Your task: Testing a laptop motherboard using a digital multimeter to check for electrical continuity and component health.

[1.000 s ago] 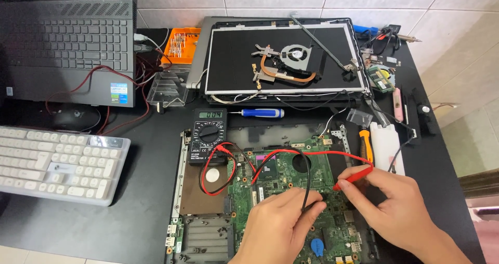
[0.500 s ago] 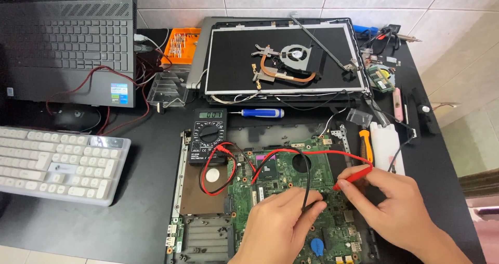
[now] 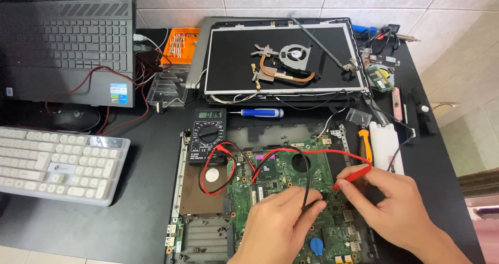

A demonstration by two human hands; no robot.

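Note:
A green laptop motherboard lies in an opened laptop base at the front of the black table. My left hand rests on the board and holds the black probe lead, tip hidden under my fingers. My right hand pinches the red probe, its tip down on the board's right side. Both leads run to a black multimeter just left of the board, its display lit.
A dismantled laptop screen panel carries a cooling fan with copper heatpipe. A blue-handled screwdriver, an orange-handled tool, a white keyboard, a dark laptop and an orange parts box stand around.

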